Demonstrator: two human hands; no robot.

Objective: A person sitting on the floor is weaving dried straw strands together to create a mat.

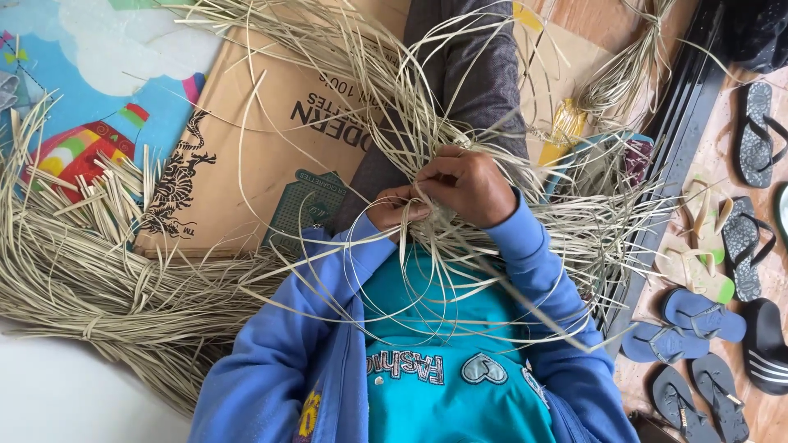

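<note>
Head view: left hand (396, 210) and right hand (462, 187) both pinch pale straw strips (427, 123) over the lap, right of the cardboard sheet (246, 139). Risk: loose strands tangling, strips snapping under sharp bends.

Dry matt straw strips (427, 123), matt cardboard (263, 139)

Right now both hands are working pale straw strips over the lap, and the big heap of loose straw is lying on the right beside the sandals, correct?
Not quite. Both hands do work the pale straw strips, but the head view shows the big straw heap on the left, beside the cardboard. The sandals are on the right.
</note>
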